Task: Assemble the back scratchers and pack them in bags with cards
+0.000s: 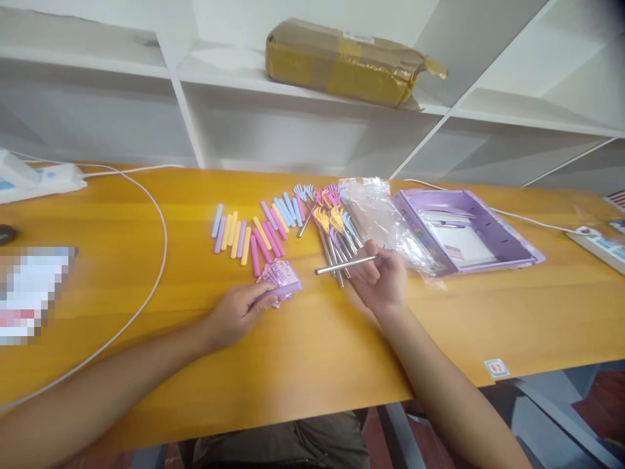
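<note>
My left hand (pixel 241 311) is closed around a purple handle sleeve (pixel 289 288), which points right over a small pile of pink plastic packets (pixel 279 270). My right hand (pixel 383 280) grips the silver rod of a back scratcher (pixel 339 264); its bare end points left toward the purple sleeve, apart from it. Whatever head it has is hidden by my fingers. Behind that hand lie several back scratchers (pixel 334 218) with pink, yellow, blue and purple claw heads on metal rods. Loose handle sleeves (pixel 241 240) in pink, yellow, purple and blue are spread to the left.
A crumpled clear plastic bag (pixel 374 208) lies beside a purple open box (pixel 498 264) holding papers and a pen. White cables and a power strip (pixel 41 182) are at the left, another strip (pixel 600 251) at the right. A taped parcel (pixel 342 62) sits on the shelf.
</note>
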Demonstrator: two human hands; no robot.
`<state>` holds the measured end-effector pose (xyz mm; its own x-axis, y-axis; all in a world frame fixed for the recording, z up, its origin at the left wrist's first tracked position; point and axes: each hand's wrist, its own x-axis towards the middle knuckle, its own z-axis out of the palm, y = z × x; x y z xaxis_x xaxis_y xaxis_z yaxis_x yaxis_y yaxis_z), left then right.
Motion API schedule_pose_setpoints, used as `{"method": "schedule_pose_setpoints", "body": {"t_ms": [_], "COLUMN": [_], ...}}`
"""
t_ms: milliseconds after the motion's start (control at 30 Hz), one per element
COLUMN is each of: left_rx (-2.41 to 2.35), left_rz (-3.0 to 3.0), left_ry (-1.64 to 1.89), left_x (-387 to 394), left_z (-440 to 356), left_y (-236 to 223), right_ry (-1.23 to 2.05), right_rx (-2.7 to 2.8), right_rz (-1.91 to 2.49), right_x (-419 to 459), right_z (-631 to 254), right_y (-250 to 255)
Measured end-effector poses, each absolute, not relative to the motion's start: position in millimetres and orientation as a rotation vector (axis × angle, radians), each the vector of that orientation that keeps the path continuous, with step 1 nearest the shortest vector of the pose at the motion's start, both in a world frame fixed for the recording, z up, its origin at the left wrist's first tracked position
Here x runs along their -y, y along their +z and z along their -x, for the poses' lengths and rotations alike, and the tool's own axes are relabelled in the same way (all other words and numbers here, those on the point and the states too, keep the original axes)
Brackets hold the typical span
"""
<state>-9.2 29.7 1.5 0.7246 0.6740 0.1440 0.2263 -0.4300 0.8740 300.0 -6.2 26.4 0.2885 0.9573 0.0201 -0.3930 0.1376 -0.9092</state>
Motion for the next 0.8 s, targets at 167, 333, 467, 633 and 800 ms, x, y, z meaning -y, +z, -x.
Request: {"method": "schedule_pose_setpoints", "body": {"t_ms": [167, 333, 467, 633, 800], "left_rx": [-0.709, -0.681, -0.667, -0.652, -0.658], "left_rz": [-1.979, -1.993, -2.033, -2.056, -2.051], "left_ry": [0.586, 0.564, 0.552, 0.555, 0.553], "left_x": [-30.8, -31.9, -32.6, -32.3, -33.2], "left_z": [10.3, 10.3, 9.8, 9.2, 9.3], "left_y": [-2.1, -2.4, -1.7, -1.4, -3.4], "right_ry": [1.193, 1.139, 1.134, 1.098, 1.040], "right_rx": [0.765, 0.800, 0.814, 0.842, 0.856], "right_rz": [0.967, 1.002, 0.985, 1.008, 0.973], "right_x": [6.5, 9.6, 11.5, 12.1, 14.6], "right_z": [-295.4, -293.7, -297.2, -294.1, -289.5], "right_y": [26.4, 24.6, 26.0, 25.7, 27.2]}}
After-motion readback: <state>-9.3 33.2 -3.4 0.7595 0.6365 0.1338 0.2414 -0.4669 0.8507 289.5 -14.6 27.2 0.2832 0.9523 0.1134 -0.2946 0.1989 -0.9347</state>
